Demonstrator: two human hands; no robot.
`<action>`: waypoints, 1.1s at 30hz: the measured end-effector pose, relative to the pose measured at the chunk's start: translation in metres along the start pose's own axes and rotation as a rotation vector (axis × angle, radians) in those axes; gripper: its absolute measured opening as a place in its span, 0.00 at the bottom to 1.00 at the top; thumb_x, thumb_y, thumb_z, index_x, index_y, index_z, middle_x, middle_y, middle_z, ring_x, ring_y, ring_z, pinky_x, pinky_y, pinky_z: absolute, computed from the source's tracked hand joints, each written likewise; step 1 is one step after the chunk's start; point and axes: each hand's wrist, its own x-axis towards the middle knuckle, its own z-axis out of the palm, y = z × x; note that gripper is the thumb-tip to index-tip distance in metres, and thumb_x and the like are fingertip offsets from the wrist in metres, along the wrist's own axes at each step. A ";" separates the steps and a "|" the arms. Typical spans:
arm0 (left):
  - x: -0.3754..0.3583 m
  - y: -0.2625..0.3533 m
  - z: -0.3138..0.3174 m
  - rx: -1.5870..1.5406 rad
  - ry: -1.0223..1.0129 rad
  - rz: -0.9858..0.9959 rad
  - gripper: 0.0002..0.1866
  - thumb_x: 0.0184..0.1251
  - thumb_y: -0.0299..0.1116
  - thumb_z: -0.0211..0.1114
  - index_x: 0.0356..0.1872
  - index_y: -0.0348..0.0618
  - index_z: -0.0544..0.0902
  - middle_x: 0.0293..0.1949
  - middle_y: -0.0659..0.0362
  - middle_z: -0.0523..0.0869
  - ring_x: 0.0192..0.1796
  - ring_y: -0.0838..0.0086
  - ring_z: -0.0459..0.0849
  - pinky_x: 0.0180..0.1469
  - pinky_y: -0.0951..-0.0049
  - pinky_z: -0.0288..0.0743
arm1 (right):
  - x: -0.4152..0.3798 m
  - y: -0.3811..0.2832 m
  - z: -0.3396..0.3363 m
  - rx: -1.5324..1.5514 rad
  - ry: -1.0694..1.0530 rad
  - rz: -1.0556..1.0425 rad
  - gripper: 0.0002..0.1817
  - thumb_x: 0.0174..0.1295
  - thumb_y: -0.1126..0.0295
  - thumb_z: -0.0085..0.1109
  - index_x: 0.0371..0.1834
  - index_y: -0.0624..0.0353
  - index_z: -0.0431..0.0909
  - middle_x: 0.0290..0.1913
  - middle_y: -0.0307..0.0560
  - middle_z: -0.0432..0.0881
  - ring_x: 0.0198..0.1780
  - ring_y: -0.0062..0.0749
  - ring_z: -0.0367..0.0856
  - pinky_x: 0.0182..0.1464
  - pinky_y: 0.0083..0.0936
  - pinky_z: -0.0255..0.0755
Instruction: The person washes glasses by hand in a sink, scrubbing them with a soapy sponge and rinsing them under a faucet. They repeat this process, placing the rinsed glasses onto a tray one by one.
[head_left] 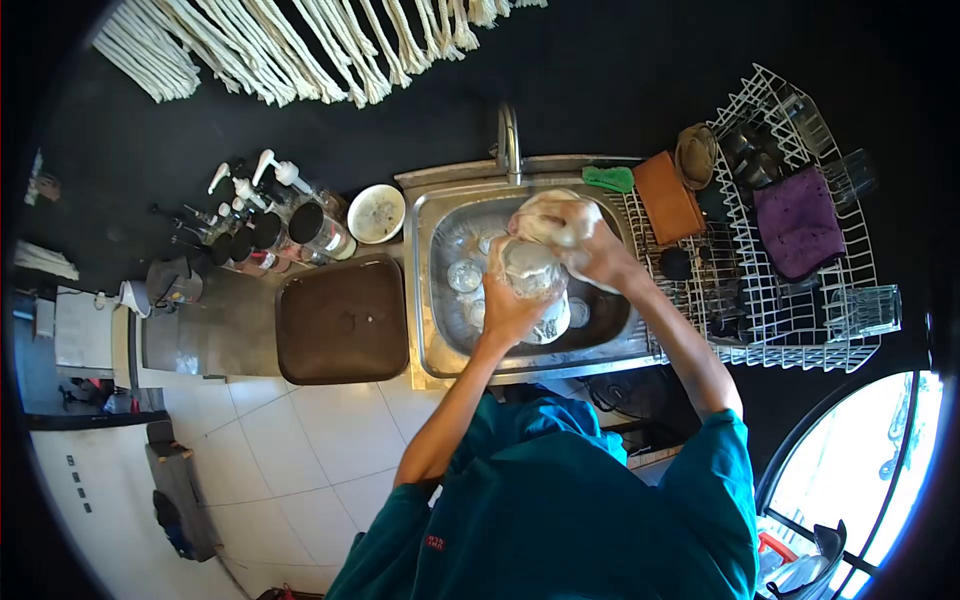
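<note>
Over the metal sink, my left hand is closed around a soapy clear glass. My right hand grips a pale, wet cloth, which touches the top end of the glass. Below my hands, inside the basin, lie a drinking glass and a whitish cup-like thing, partly covered by my left hand. Another glass base shows to its right. Suds hide some of what sits in the basin.
A faucet rises behind the sink. Left of it are a white bowl, a brown tray and several jars. To the right stand a green sponge, an orange cloth and a white wire dish rack with a purple cloth.
</note>
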 end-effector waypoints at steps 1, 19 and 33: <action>0.004 0.005 -0.001 -0.067 -0.006 -0.049 0.33 0.40 0.28 0.75 0.52 0.40 0.69 0.47 0.56 0.75 0.50 0.71 0.75 0.56 0.70 0.70 | 0.001 0.005 0.001 -0.001 0.004 -0.011 0.16 0.52 0.68 0.62 0.44 0.60 0.78 0.47 0.49 0.78 0.52 0.42 0.75 0.59 0.36 0.67; 0.035 0.010 -0.015 -0.969 0.578 -0.439 0.29 0.65 0.61 0.48 0.53 0.48 0.72 0.47 0.58 0.77 0.51 0.68 0.78 0.53 0.64 0.73 | -0.036 0.008 0.077 0.064 0.798 -0.280 0.13 0.48 0.78 0.61 0.39 0.65 0.80 0.37 0.52 0.80 0.41 0.39 0.80 0.43 0.29 0.74; 0.024 0.020 -0.009 -0.790 0.615 -0.473 0.30 0.64 0.61 0.52 0.56 0.47 0.68 0.46 0.58 0.77 0.48 0.69 0.79 0.49 0.64 0.77 | -0.044 0.080 0.079 0.248 -0.001 -0.195 0.36 0.52 0.68 0.64 0.65 0.64 0.60 0.65 0.56 0.64 0.65 0.46 0.63 0.63 0.34 0.62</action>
